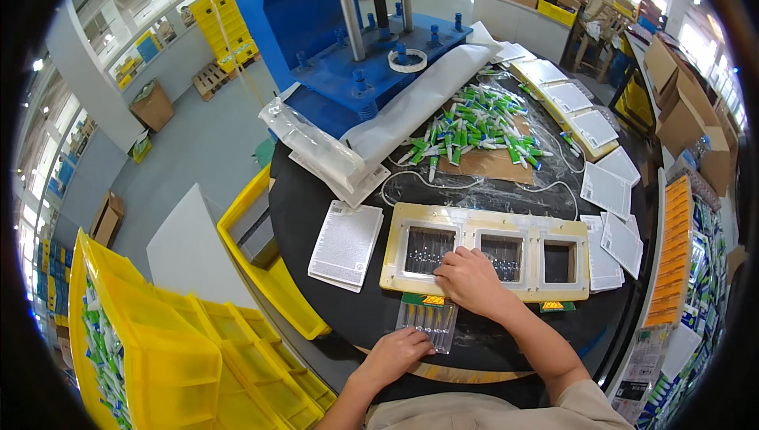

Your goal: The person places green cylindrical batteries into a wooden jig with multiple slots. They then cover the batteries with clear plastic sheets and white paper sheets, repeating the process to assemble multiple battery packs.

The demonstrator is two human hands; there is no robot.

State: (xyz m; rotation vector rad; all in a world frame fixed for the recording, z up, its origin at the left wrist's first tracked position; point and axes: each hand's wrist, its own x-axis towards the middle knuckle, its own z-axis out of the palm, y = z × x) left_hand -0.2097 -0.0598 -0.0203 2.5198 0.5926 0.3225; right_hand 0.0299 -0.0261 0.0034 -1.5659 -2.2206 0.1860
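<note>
A pale yellow frame (531, 226) with three windows lies on the black round table. Clear ridged plastic shows in its left and middle windows. My right hand (473, 278) reaches over the frame with fingers bent, its fingertips at the bar between those windows; what they hold, if anything, is hidden. In front of the frame lies a clear ridged blister (439, 327), a green and yellow strip (424, 299) at its far end. The fingers of my left hand (393, 360) are closed on the blister's near left edge. Another green strip (556, 306) pokes out below the right window.
Printed white cards (345, 244) are stacked left of the frame; more cards (607, 186) lie right. Beyond it is a pile of green and white tubes (474, 126). A blue press (379, 50) stands behind. Yellow crates (182, 351) sit at left, cartons (672, 74) at right.
</note>
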